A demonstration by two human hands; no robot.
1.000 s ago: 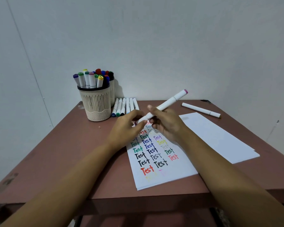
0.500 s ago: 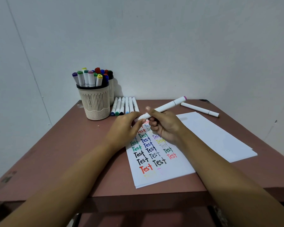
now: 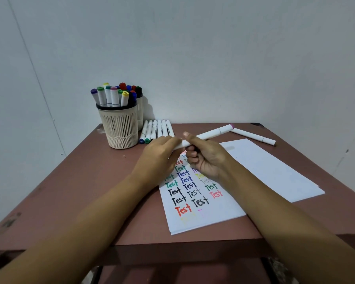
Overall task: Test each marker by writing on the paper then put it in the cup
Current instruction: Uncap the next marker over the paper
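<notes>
My right hand (image 3: 206, 158) grips a white marker (image 3: 211, 133) with a pink far end, holding it nearly level above the paper (image 3: 201, 218). My left hand (image 3: 159, 155) pinches the marker's near end, where the cap sits. The paper lies on the table and carries rows of the word "Test" in several colours. A cream slotted cup (image 3: 119, 128) stands at the back left, packed with several capped markers. A row of several white markers (image 3: 157, 130) lies right of the cup.
One more white marker (image 3: 254, 136) lies at the back right of the brown table (image 3: 70, 191). A blank sheet (image 3: 275, 171) lies right of the written one. A second holder stands behind the cup, against the wall.
The marker's far end has dropped from a steep tilt to nearly level. Both hands stayed together over the top of the paper, the left still at the marker's near end.
</notes>
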